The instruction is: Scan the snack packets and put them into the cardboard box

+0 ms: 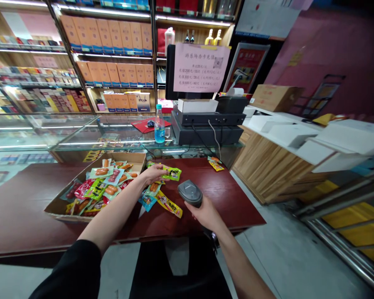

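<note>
Reader: Green packet (pixel 172 173): where is it, taking 12 o'clock as straight ahead of the person?

Author: Over the counter (pixel 218 199), held by the left hand (pixel 156 173). Those fingers are pinched on the packet's 9 o'clock end; the free end projects toward 3 o'clock, so the long axis runs roughly 9 to 3.

Reader: And the handheld scanner (pixel 190 192)?

Author: Note the principal relation. The scanner's head is near the green packet but apart from it; seen from that head, the packet lies between 10 and 11 o'clock. The right hand (pixel 205 211), at 5 o'clock from the head, is closed round the grip. Whether a finger presses a trigger cannot be told, the underside being hidden.

Reader: Which hand is nearer the yellow packet (pixel 168 204)?

Author: It rests on the counter at 8 o'clock from the scanner's head, long axis roughly 10 to 4. Its 4 o'clock end lies near the right hand; its 10 o'clock end lies nearer the left, just beside a blue packet (pixel 148 201).

Reader: What borders the group?

Author: At 9 o'clock from the left hand, a cardboard box (pixel 139 161) of mixed packets; at 12, a bottle (pixel 159 128) standing on the glass display case (pixel 124 145).
</note>
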A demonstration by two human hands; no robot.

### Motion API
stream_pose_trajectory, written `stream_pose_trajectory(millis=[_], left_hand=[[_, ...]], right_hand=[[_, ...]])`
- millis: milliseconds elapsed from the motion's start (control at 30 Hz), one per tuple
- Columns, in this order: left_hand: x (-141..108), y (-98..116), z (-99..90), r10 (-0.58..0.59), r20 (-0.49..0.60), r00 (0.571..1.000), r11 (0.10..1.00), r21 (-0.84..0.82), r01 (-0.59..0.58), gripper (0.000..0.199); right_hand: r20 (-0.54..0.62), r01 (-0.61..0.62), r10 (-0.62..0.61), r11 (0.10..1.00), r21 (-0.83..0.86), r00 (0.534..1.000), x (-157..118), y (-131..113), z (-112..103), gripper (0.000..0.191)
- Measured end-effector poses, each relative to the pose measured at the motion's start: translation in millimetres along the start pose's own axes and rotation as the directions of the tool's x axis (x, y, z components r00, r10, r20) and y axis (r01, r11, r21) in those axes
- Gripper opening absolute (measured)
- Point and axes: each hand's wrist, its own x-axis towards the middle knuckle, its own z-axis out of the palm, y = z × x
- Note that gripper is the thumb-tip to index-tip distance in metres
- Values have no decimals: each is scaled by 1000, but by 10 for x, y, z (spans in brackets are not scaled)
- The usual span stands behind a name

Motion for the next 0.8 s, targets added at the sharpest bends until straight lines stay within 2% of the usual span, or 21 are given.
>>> stream_pose_trajectory(millis=[167, 300, 400, 533, 600, 700, 800], left_hand=[[39, 20, -49, 12, -2, 1000, 999, -30, -12, 30], [-87, 261, -242, 104, -97, 990, 991, -79, -112, 24], [-387, 531, -631, 188, -231, 954, 977, -59, -207, 20], [-1042, 804, -1315, 280, -438, 854, 952, 13, -305, 23], [-1377, 871, -1573, 312, -504, 805, 940, 44, -337, 25], [-1729, 896, -1750, 330, -540, 775, 937, 87, -338, 35], [-1816, 863, -1715, 306, -546, 780, 948, 98, -302, 37]], right_hand=[[-13, 6, -6, 1000, 8, 1000, -27, 26, 13, 28], [-1, 16, -16, 1000, 12, 1000, 1, 49, 60, 28], [36, 26, -27, 999, 22, 999, 69, 27, 114, 28], [94, 91, -96, 994, 57, 991, 174, -56, 225, 31], [122, 126, -135, 989, 82, 983, 207, -107, 293, 33], [171, 134, -151, 985, 107, 974, 221, -176, 381, 34], [202, 131, -151, 985, 111, 968, 205, -211, 418, 33]])
